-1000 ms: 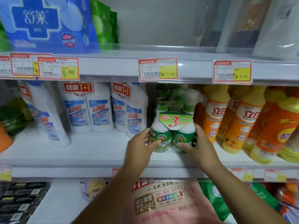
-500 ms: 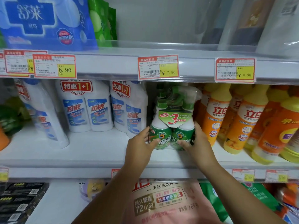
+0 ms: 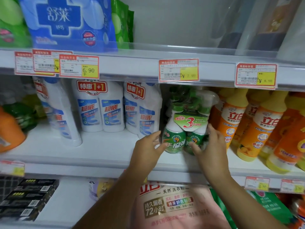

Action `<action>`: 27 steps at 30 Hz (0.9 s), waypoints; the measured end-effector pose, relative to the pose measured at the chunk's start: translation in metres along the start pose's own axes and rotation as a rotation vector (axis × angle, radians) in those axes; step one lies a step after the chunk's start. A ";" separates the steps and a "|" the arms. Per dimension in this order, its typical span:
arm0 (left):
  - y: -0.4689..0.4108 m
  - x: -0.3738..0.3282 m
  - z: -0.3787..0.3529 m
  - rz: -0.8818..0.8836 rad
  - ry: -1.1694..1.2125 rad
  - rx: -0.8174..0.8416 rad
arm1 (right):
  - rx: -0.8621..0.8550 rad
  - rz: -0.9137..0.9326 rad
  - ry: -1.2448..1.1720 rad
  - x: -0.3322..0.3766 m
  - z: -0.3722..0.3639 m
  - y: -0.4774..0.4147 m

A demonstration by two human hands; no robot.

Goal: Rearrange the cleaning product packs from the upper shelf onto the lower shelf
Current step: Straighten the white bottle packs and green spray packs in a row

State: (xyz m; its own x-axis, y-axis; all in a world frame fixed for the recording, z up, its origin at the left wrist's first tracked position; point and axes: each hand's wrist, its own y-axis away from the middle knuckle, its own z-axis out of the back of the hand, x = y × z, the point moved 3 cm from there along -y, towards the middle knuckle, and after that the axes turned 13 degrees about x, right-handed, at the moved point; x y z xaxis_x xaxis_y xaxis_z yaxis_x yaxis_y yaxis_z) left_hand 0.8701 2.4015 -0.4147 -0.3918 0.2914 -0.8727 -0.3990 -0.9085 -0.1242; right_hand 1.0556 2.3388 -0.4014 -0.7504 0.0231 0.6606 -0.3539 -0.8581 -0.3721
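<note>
While it sits on the shelf, left hand and right hand grip the green twin pack, fingers curled round its sides.

Green twin pack on shelf, between left hand and right hand

Spray pack: white bottles, green lower bodies, green caps; green card with a red "3".
Left of it, bottles: white, blue labels, red lettering, red-and-white banner on top.
Right, bottles: orange, yellow caps and bases, white label with red characters.
Price tags: white, red border, yellow block.
Top shelf: blue bag with darker blue cross and white script; green bags.
Bottom: pink bag, black boxes.
Shelf: white.
</note>
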 end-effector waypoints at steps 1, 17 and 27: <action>0.005 0.000 0.010 -0.006 -0.043 -0.033 | -0.100 0.079 0.020 0.015 0.001 0.007; 0.067 0.070 0.147 0.187 -0.308 -0.167 | 0.137 0.126 -0.414 0.116 -0.122 -0.027; 0.062 0.081 0.155 0.186 -0.325 -0.200 | 0.057 0.267 -0.225 0.126 -0.134 -0.027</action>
State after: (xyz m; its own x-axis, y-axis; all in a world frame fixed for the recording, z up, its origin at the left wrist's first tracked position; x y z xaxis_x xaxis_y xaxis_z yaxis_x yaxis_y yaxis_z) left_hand 0.6849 2.4152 -0.4194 -0.6957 0.1676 -0.6985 -0.1409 -0.9854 -0.0960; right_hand 0.8963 2.4336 -0.3955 -0.6682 -0.3142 0.6744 -0.1255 -0.8459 -0.5184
